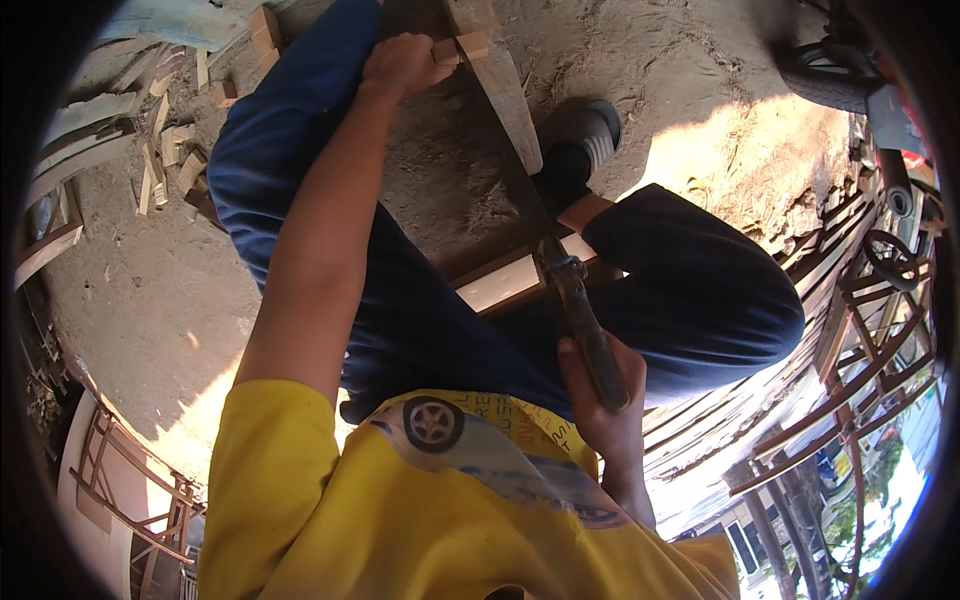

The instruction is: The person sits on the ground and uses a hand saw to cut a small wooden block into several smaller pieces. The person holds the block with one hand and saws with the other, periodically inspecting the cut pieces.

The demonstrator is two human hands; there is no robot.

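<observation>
My left hand [405,66] is stretched far forward, its fingers closed on a small pale wood block [472,45]. The block lies across a long dark blade [495,140] that runs toward me between my legs. This blade belongs to a hand tool whose worn, dark handle [588,335] is wrapped by my right hand [610,385], close to my body. Whether the blade has teeth, as on a saw, I cannot make out. A tapering wooden plank [505,95] lies along the blade's right side.
Wood offcuts [160,160] are scattered on the dirt floor at the left. My sandalled foot [590,140] rests beyond the blade. A tyre [830,75] stands at the far right, and stacked wood strips [835,290] line the right side. Below the blade lies a pale wooden board [505,285].
</observation>
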